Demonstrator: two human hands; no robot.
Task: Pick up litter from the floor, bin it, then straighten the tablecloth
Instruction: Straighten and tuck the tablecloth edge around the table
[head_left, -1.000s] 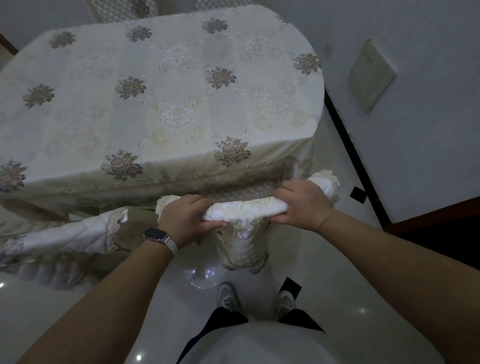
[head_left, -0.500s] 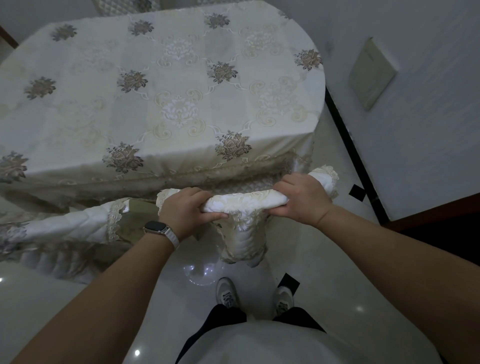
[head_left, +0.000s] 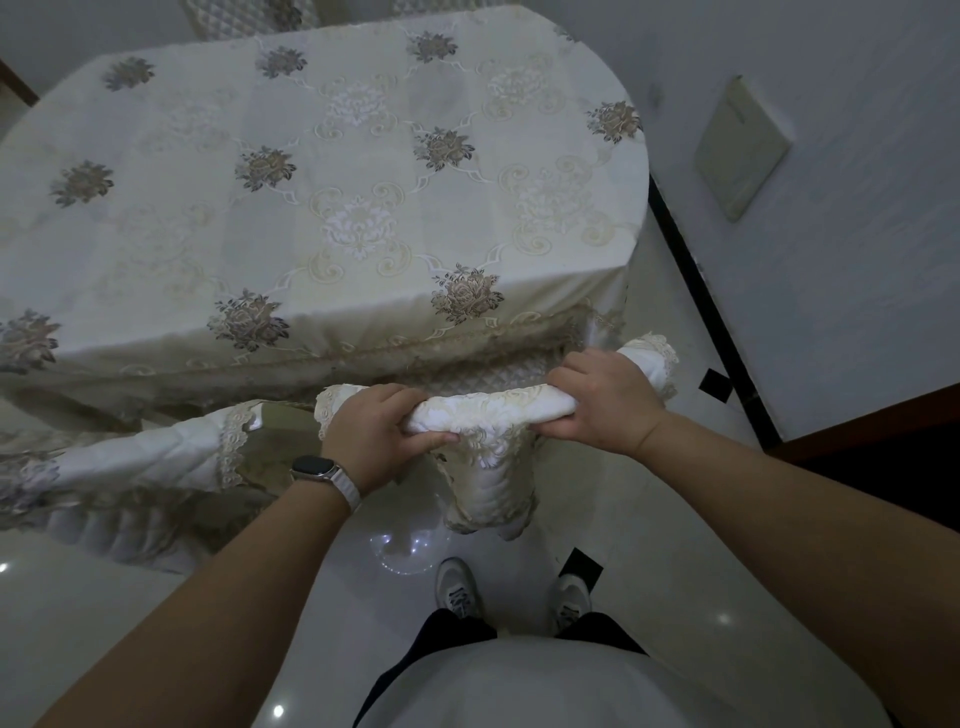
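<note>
A cream tablecloth with grey and gold flower motifs covers the table, and its fringed hem hangs over the near edge. Just in front of that hem stands a chair whose back wears a white lace-trimmed cover. My left hand, with a watch on the wrist, grips the left end of the chair's top rail. My right hand grips the right end. The chair's seat is tucked under the hem. No litter shows on the floor.
A second covered chair stands to the left against the table. The white wall with a pale panel and a black skirting strip runs close on the right. Dark wood lies beyond. My shoes stand on glossy floor tiles.
Both hands keep the same grip on the chair's top rail. The chair back sits slightly closer to the table's hem than a second ago.
</note>
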